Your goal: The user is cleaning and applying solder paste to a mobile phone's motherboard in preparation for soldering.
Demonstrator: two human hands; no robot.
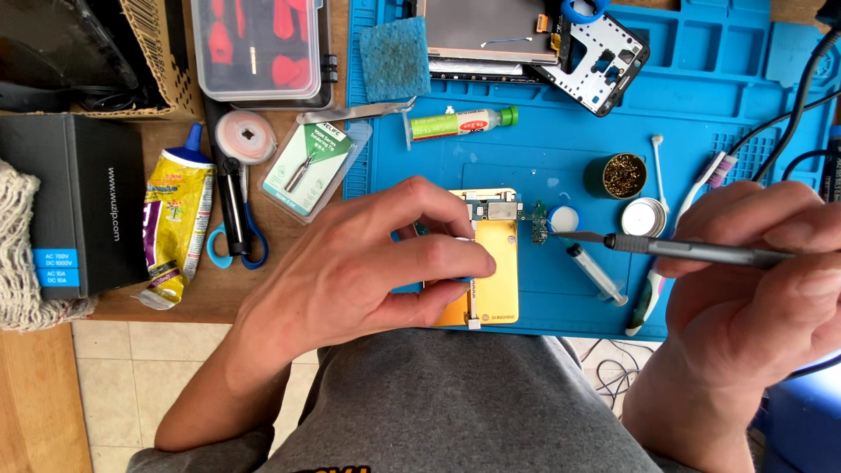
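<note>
The person's left hand (385,263) lies over a flat gold-yellow metal holding plate (492,271) at the near edge of a blue silicone work mat (701,96), its fingers closed down on the plate to steady it. A small green circuit board (536,221) sits clamped at the plate's upper right corner. The right hand (762,271) is closed in a pen grip around a slim grey metal hand tool (692,251), whose dark tip touches or nearly touches the board's right edge.

Judging by this, the step in hand is fine work on the board with the tool tip. The next move seems to call for a steady plate and a small, light stroke of the tip.

Counted around them: one clear plastic syringe (596,273) just right of the plate, one white tube with a green cap (460,124) above it, one round tin of brass wool (622,175), one round silver lid (644,216), and one blue-handled pair of scissors (235,229) off the mat on the wooden table (201,293).
</note>
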